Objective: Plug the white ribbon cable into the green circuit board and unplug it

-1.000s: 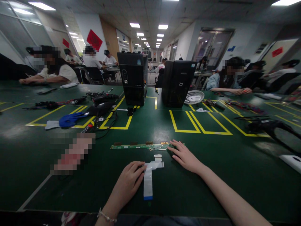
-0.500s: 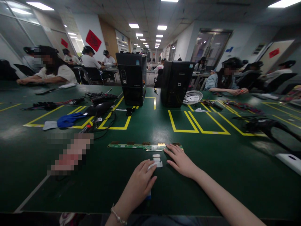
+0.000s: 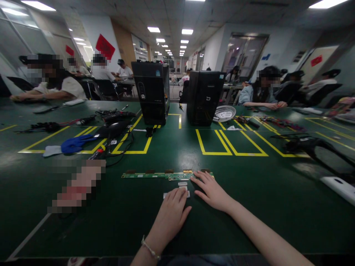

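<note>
A long, narrow green circuit board [image 3: 151, 176] with brown-gold flexible tabs along its far edge lies on the green table [image 3: 105, 225]. My right hand [image 3: 212, 189] rests with fingers spread, their tips on the board's right part. Just in front of the board lies a white flat ribbon cable [image 3: 182, 184], its near portion covered by my left hand [image 3: 172, 208]. The left fingers lie flat and close together over the cable, with the thumb held apart. Neither hand visibly grips anything.
Two black computer towers [image 3: 152, 94] [image 3: 204, 98] stand at the back. To the left are a blue glove [image 3: 77, 143] and black cables; to the right, a white basket [image 3: 224, 113], a black frame [image 3: 318, 147] and a white device [image 3: 338, 188]. Yellow tape marks the table. Several people sit beyond.
My left hand has moved slightly forward and flattened over the ribbon cable, whose blue end no longer shows. My right hand stays on the board. The whole view has shifted a little.
</note>
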The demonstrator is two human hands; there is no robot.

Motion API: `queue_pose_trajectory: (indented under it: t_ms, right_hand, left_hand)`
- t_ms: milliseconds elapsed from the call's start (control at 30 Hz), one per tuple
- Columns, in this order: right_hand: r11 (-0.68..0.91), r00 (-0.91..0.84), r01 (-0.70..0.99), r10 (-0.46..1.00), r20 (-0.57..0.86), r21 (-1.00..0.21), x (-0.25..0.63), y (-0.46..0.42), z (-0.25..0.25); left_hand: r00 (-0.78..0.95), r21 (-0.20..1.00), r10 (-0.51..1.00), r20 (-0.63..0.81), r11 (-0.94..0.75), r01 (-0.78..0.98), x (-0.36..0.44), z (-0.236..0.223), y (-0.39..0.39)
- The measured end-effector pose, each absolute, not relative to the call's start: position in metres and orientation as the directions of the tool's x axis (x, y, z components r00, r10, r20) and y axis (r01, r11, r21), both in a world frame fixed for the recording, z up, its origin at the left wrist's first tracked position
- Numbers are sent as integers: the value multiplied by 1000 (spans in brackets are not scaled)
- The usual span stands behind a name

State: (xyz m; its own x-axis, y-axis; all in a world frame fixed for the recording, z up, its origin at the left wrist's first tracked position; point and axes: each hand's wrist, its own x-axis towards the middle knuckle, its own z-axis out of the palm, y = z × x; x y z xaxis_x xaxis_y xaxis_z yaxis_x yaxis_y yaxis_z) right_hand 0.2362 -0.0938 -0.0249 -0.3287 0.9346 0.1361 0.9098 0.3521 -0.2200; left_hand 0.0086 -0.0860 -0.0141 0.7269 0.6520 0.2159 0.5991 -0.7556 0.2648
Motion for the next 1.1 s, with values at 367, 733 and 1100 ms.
queue_pose_trajectory:
  t_ms: [367, 733, 1100]
  right_hand:
    - [349, -325, 910, 936, 137, -225, 236, -95, -23]
    - [348, -324, 913, 936, 137, -216, 235, -94, -23]
    - [353, -327, 912, 933, 148, -209, 236, -94, -27]
  left_hand:
    - [746, 251, 622, 238, -781, 572, 17, -20, -82]
    - [751, 227, 627, 207, -777, 587, 20, -20, -83]
    - [742, 246, 642, 194, -764, 596, 19, -16, -87]
